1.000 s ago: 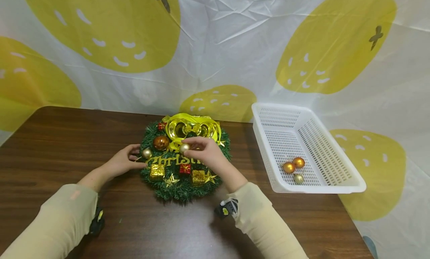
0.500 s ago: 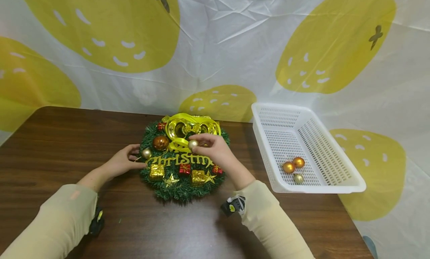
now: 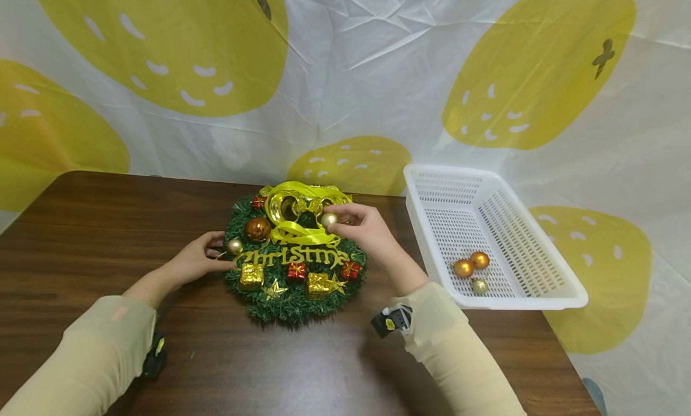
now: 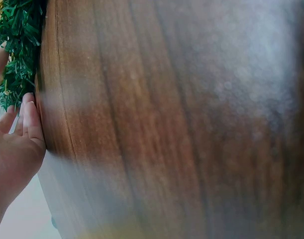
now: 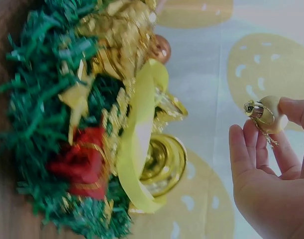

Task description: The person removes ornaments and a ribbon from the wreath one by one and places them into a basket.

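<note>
A green tinsel Christmas wreath (image 3: 294, 302) lies on the table, dressed with gold bells (image 3: 282, 205), yellow ribbon (image 3: 302, 231), small gift boxes (image 3: 251, 276), stars and gold "Christmas" lettering (image 3: 297, 256). My right hand (image 3: 372, 231) pinches a pale gold bauble (image 3: 330, 220) between thumb and fingertips, above the wreath's right side. In the right wrist view the bauble's metal cap (image 5: 252, 107) and a gold cord show. At the wreath's left edge my left hand (image 3: 191, 259) rests with fingers spread against the tinsel (image 4: 17, 55). Another gold bauble (image 3: 235, 246) and a brown bauble (image 3: 258, 229) sit beside it.
A white perforated plastic basket (image 3: 421, 236) stands at the right of the wooden table (image 3: 135, 218). Inside it lie two orange baubles (image 3: 471, 264) and a glittery gold one (image 3: 480, 286). A white curtain with yellow fruit print (image 3: 367, 74) hangs behind.
My right hand has moved right and slightly back with the bauble, uncovering more of the ribbon, lettering and a red gift box. The left hand stays in place.
</note>
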Demonstrator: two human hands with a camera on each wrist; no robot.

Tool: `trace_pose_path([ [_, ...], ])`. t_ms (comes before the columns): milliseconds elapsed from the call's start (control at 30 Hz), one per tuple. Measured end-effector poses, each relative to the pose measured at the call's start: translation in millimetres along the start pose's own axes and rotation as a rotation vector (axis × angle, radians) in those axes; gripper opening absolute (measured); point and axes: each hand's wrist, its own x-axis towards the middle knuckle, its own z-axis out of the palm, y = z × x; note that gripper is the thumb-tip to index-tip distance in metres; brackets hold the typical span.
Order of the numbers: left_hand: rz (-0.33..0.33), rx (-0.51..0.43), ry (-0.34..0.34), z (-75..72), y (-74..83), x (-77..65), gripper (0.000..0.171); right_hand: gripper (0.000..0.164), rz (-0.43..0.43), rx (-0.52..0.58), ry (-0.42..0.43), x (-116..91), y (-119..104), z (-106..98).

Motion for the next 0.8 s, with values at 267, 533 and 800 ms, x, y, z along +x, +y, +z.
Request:
trace_pose_path([
  [267, 0.003, 0.000, -0.003, -0.1, -0.6, 0.4, 0.092, 0.037, -0.012, -0.023, 0.065, 0, -7, -25],
  [533, -0.004, 0.007, 0.001, -0.8, 0.3, -0.1, 0.091, 0.042, -0.012, 0.039, 0.127, 1, -12, -53],
  [800, -0.001, 0.003, -0.004, -0.4, 1.5, -0.3, 0.091, 0.044, -0.036, 0.047, 0.182, -2, -12, -82],
])
